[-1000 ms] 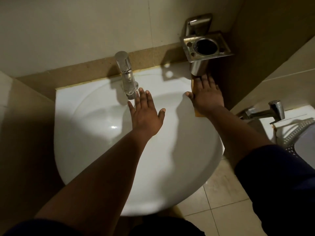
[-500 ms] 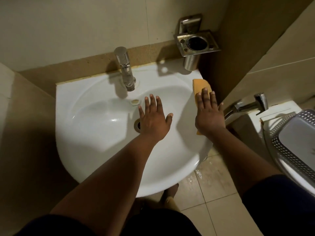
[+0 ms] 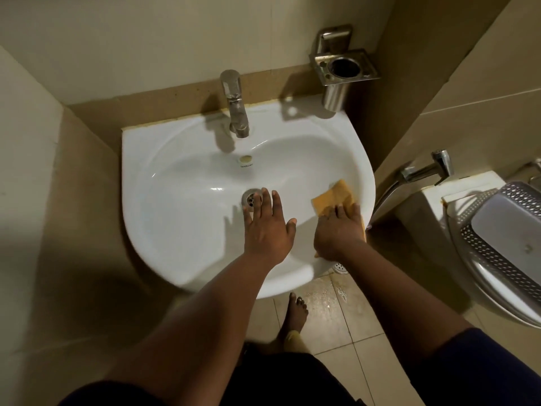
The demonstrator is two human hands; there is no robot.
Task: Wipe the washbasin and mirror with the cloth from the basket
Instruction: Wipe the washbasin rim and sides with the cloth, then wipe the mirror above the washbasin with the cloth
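Beige-tiled bathroom, white washbasin (image 3: 175,159) under a chrome tap (image 3: 235,104). Right hand (image 3: 336,232) presses an orange cloth (image 3: 333,197) flat on the basin's right inner wall; left hand (image 3: 268,227), fingers spread, empty, beside the drain (image 3: 251,197). Grey perforated basket (image 3: 497,253) right of basin, contents unclear.

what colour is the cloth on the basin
Orange-yellow cloth, clearest in the head view.

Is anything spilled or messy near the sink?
Yes: the floor tiles just under the washbasin look wet and shiny, beside a bare foot. Nothing looks broken.
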